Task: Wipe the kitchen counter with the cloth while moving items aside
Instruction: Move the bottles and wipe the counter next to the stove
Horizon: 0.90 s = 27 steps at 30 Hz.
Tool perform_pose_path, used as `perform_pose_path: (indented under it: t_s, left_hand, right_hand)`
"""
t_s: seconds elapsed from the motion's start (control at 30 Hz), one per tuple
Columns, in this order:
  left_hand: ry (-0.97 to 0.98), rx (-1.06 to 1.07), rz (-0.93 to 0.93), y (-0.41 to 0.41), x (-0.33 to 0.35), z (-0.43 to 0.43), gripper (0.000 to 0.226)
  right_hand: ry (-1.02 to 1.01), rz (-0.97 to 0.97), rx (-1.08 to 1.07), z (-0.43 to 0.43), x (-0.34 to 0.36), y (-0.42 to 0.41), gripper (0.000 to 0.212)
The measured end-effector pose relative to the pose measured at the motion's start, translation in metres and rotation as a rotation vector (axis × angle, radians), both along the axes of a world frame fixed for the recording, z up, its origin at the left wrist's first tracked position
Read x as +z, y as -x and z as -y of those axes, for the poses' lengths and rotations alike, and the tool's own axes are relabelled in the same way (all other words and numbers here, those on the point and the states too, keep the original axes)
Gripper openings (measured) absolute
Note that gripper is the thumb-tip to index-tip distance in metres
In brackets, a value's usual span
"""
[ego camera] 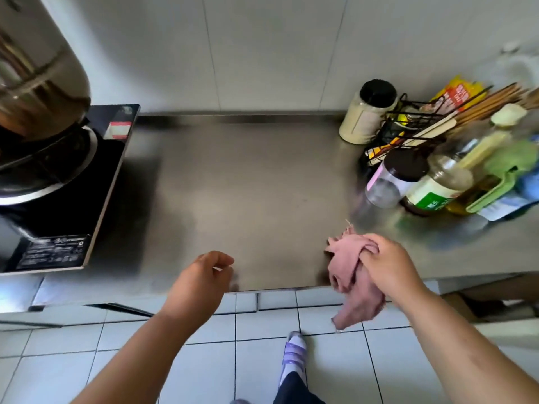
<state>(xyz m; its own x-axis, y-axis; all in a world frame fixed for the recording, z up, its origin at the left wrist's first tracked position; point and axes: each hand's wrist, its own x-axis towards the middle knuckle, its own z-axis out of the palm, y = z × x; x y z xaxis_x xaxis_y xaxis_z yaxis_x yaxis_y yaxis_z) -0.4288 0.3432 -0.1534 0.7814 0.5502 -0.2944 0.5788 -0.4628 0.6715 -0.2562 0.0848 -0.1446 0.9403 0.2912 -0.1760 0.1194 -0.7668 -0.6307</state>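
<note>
A steel kitchen counter (pixel 248 185) runs from the stove on the left to a cluster of items on the right. My right hand (pixel 390 266) grips a crumpled pink cloth (pixel 350 272) at the counter's front edge, part of the cloth hanging below the edge. My left hand (pixel 201 278) hovers at the front edge near the middle, fingers loosely curled, holding nothing. The moved items stand at the right: a cream jar with a black lid (pixel 367 112), a clear jar with a dark lid (pixel 390 179), an oil bottle (pixel 437 185).
A black induction cooker (pixel 73 205) with a steel pot (pixel 38 91) fills the left. A wire rack with chopsticks (pixel 414 123), a yellow packet (pixel 458 91) and green and blue items (pixel 510 176) crowd the right. White tiled floor and my foot (pixel 294 354) lie below.
</note>
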Motion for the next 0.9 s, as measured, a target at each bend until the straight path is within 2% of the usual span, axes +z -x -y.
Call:
perform_pose_path:
  t_s: [0.1,0.17,0.2,0.27,0.3,0.37,0.47,0.53,0.6,0.67,0.73,0.83,0.9]
  left_hand:
    - [0.0,-0.005,0.007,-0.009,-0.001,0.001,0.013]
    - [-0.005,-0.003,0.007,-0.014,-0.001,-0.002,0.013]
    - [-0.005,-0.002,0.004,-0.016,-0.002,-0.004,0.013]
    - [-0.012,0.007,0.008,-0.019,-0.003,-0.009,0.013]
    - [-0.018,0.015,0.015,-0.02,-0.003,-0.011,0.013]
    - [-0.022,0.041,0.024,-0.023,-0.003,-0.017,0.013]
    - [-0.027,0.096,0.013,-0.024,-0.004,-0.03,0.014]
    - [-0.034,0.13,0.004,-0.022,-0.004,-0.037,0.014]
    - [-0.022,0.185,0.023,-0.018,-0.005,-0.047,0.013]
    - [-0.023,0.232,0.047,-0.014,-0.005,-0.054,0.014]
    - [-0.028,0.287,0.062,-0.01,-0.005,-0.061,0.015]
    - [-0.068,0.375,0.083,-0.006,-0.005,-0.074,0.017]
    - [-0.089,0.418,0.088,-0.006,-0.004,-0.078,0.018]
  right_hand:
    - [-0.398,0.035,-0.16,-0.025,0.027,-0.029,0.011]
    - [-0.483,0.036,-0.163,-0.034,0.034,-0.049,0.02]
    - [-0.398,0.034,-0.14,-0.035,0.031,-0.058,0.033]
    - [-0.05,0.055,-0.06,-0.035,0.018,-0.07,0.071]
    - [0.048,0.096,0.001,-0.036,0.009,-0.07,0.081]
    - [0.084,0.22,0.169,-0.047,-0.013,-0.065,0.077]
    - [0.28,0.189,0.369,-0.073,-0.055,-0.065,0.069]
    - [0.504,0.209,0.331,-0.092,-0.077,-0.078,0.071]
    - [0.614,0.216,0.238,-0.121,-0.088,-0.098,0.074]
    - [0.631,0.176,0.17,-0.155,-0.088,-0.114,0.077]
    - [0.61,0.199,0.223,-0.199,-0.088,-0.108,0.077]
    - [0.444,0.298,0.561,-0.265,-0.088,-0.043,0.07]
    - [0.295,0.384,0.783,-0.279,-0.089,0.015,0.063]
